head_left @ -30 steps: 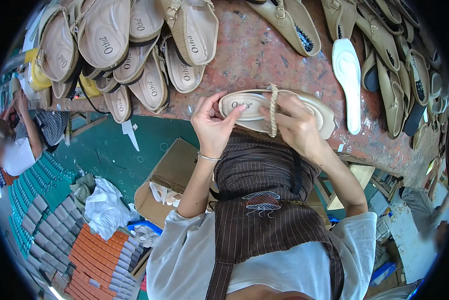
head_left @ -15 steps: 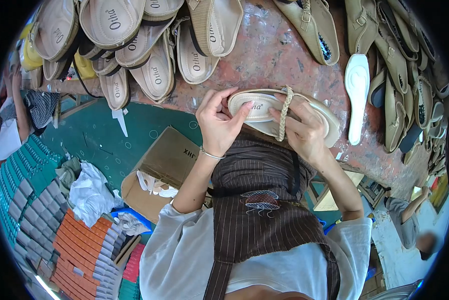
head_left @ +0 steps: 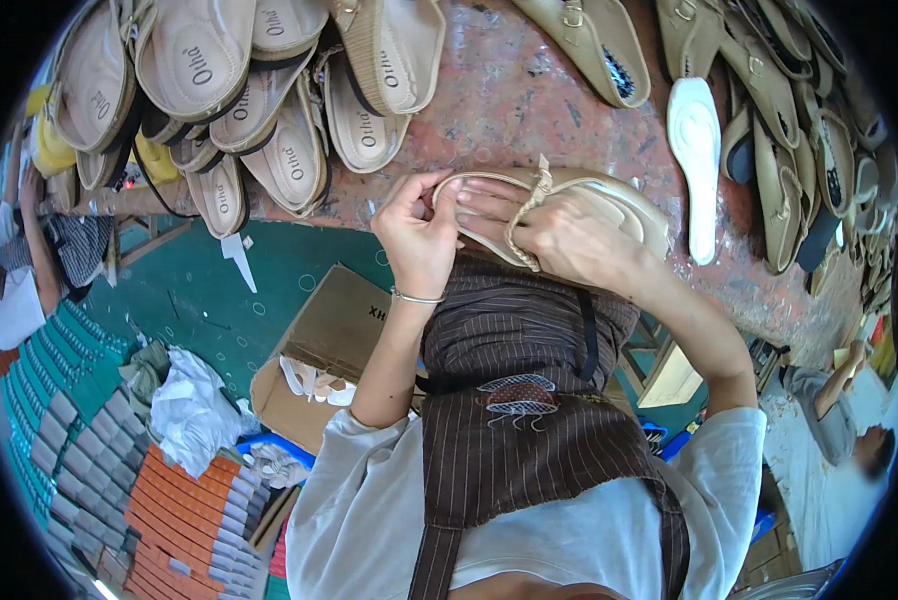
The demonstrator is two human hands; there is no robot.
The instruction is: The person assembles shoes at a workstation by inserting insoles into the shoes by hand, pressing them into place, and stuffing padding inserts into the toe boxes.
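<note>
A beige clog-style shoe (head_left: 624, 205) with a braided strap (head_left: 527, 215) is held between my two hands at the table's near edge. My left hand (head_left: 416, 230) grips its heel end, thumb on the rim and fingers around the outside. My right hand (head_left: 574, 238) reaches in under the strap, fingers stretched out together and laid flat on the insole, covering the printed lettering. A white insole-shaped piece (head_left: 696, 165) lies on the table to the right of the shoe.
Several finished-looking shoes (head_left: 191, 65) marked "Otha" are piled at the back left. Buckled beige uppers (head_left: 764, 90) crowd the right. Below the worn red table (head_left: 489, 95) stands a cardboard box (head_left: 304, 385). Other people are at work at the far left (head_left: 29, 250) and right (head_left: 834, 410).
My right hand has slid further into the shoe toward the heel, its fingers now flat over the lettering. The left hand still holds the heel end. The view has shifted slightly.
</note>
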